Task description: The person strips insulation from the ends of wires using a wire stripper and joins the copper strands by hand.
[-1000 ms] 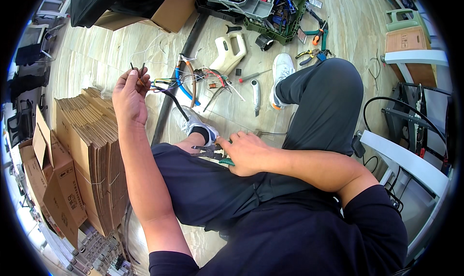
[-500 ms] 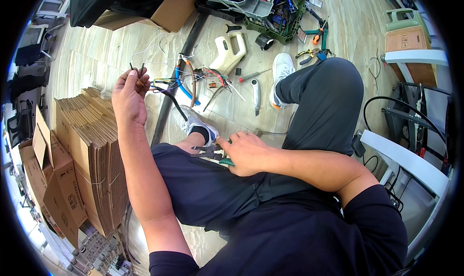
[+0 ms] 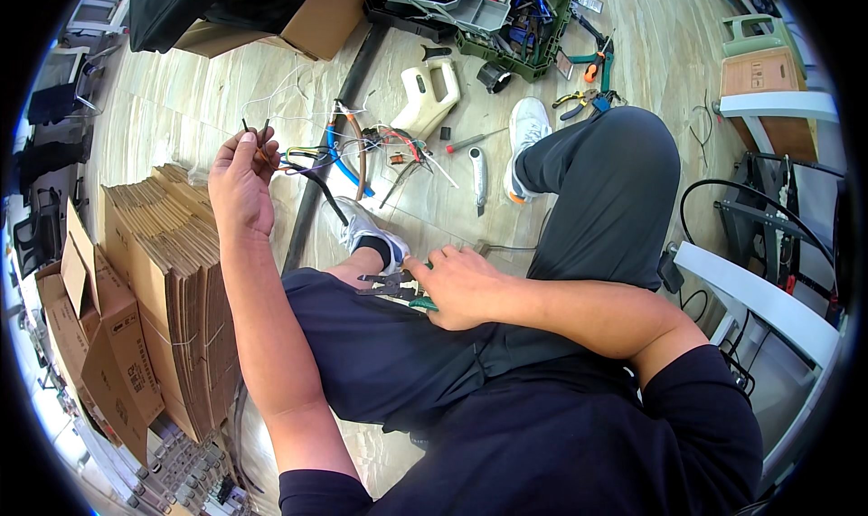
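Observation:
My left hand (image 3: 244, 177) is raised at the left, its thumb and fingers closed on thin electrical wires (image 3: 266, 134) whose dark ends poke up above the fingertips. From that hand, coloured strands run into a black cable (image 3: 324, 189) that drops toward my shoe. My right hand (image 3: 461, 288) rests over my thigh, wrapped round green-handled wire strippers (image 3: 391, 288) with dark metal jaws pointing left. Its fingers partly cover the handles. On the floor beyond lie blue and brown cable pieces (image 3: 360, 159), bundled loose wires (image 3: 404, 145), a red screwdriver (image 3: 466, 142) and a white utility knife (image 3: 478, 181).
A green toolbox (image 3: 538, 59) full of tools stands at the far side, with pliers (image 3: 579, 104) near it. A cream plastic housing (image 3: 425, 100) lies before it. Stacked flat cardboard (image 3: 172, 281) is at my left, a white-framed chair (image 3: 759, 299) at my right.

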A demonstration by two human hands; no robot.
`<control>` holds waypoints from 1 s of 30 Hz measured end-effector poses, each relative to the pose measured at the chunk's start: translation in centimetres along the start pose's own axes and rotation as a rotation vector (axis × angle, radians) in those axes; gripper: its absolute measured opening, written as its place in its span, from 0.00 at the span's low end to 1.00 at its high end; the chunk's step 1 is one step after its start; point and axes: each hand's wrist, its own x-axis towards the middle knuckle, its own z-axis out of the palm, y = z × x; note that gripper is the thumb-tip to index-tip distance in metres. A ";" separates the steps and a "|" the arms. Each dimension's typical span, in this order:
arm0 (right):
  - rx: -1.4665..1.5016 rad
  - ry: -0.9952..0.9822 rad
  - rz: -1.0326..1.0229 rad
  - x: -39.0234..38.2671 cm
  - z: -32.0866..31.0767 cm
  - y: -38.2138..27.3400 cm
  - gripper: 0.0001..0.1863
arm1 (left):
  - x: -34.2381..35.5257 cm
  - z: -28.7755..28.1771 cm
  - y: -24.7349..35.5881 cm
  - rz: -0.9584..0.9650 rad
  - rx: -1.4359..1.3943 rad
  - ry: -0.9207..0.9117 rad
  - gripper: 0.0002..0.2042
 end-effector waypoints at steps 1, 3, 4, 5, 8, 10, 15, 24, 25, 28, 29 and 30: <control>-0.002 0.000 0.000 0.0 0.0 0.0 0.41 | 0.0 0.0 0.0 0.000 0.001 0.001 0.07; -0.001 0.001 -0.001 0.0 0.0 0.0 0.41 | 0.0 0.0 0.0 0.001 -0.002 -0.005 0.07; -0.001 0.002 -0.002 0.0 0.0 0.0 0.41 | 0.0 0.0 0.0 0.002 -0.003 -0.008 0.07; 0.000 0.000 0.000 0.0 0.0 0.0 0.41 | 0.0 0.0 0.0 0.001 -0.002 -0.007 0.07; 0.000 -0.028 0.011 0.0 -0.3 -0.1 0.41 | 0.0 -0.1 0.0 -0.001 0.001 -0.006 0.07; -0.004 -0.078 0.027 0.0 -0.8 -0.3 0.40 | 0.0 -0.1 -0.1 -0.002 0.004 -0.006 0.07; -0.018 -0.053 0.014 0.1 -0.2 0.0 0.42 | -0.1 0.0 0.0 0.006 0.000 -0.008 0.07; -0.018 -0.053 0.012 0.1 -0.1 0.1 0.42 | -0.2 0.3 0.2 0.009 0.002 -0.018 0.07; -0.020 -0.054 0.011 0.0 -0.1 0.1 0.42 | -0.3 0.3 0.1 0.008 0.007 -0.015 0.07; -0.003 -0.091 0.038 0.3 -1.0 -0.3 0.40 | -0.2 0.2 0.1 0.005 0.017 -0.015 0.08; 0.007 -0.071 0.050 0.4 -1.4 -0.3 0.40 | -0.3 0.3 0.1 0.004 0.023 -0.015 0.08; 0.016 -0.050 0.061 0.4 -1.7 -0.2 0.39 | -0.3 0.4 0.2 0.004 0.029 -0.015 0.08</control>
